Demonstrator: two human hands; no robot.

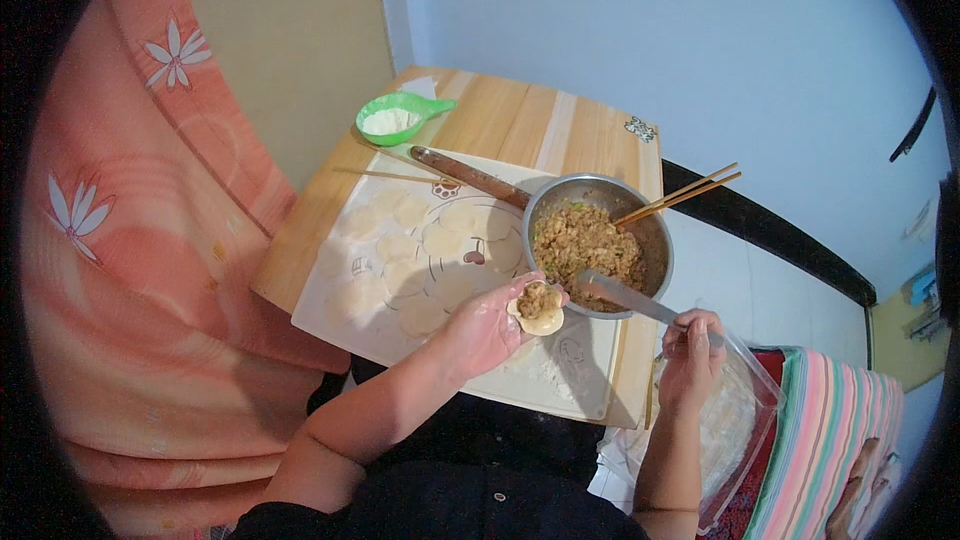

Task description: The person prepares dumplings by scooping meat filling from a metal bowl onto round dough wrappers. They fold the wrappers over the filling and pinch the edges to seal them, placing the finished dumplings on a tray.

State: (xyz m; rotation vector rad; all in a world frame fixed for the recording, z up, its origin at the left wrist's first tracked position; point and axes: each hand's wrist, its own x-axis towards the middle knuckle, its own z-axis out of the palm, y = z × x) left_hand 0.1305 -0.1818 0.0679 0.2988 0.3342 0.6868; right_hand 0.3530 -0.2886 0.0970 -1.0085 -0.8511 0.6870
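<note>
In the cupped fingers of my left hand (485,332) lies a round dough wrapper (541,323) with a lump of minced filling on it. It is held just in front of a steel bowl (656,240). My right hand (692,352) grips the end of a flat metal spatula (640,302), whose blade tip reaches over the bowl's near side. Brownish minced filling (588,248) flecked with green fills much of the bowl. To the left, several pale dough wrappers (420,318) are spread on a white printed mat (312,312).
A wooden rolling pin (470,177) lies behind the mat's middle, its right end by the bowl. Chopsticks (690,193) lean out of the bowl. A green scoop (430,108) of white flour sits at the table's (510,105) far left. An orange curtain (190,340) hangs left; striped cloth (830,420) lies right.
</note>
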